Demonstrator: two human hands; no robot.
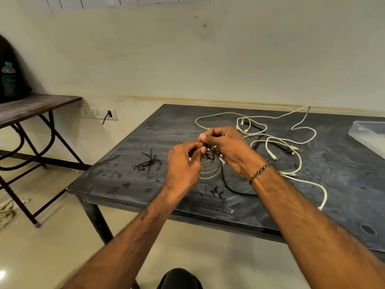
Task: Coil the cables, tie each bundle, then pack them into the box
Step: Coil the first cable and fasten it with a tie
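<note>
Now a coiled bundle (210, 163) is pinched between both hands, left hand (183, 163) at seven o'clock, right hand (227, 149) nearer the box (368, 136) (three o'clock); loops hang deskward.

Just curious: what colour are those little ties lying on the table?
Black: the ties lie on the dark table, seen in the head view.

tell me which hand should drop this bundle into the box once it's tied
Right, probably. The clear box sits at the table's far right edge, on the right hand's side. The left hand is farther from it and nearer the black ties.
</note>
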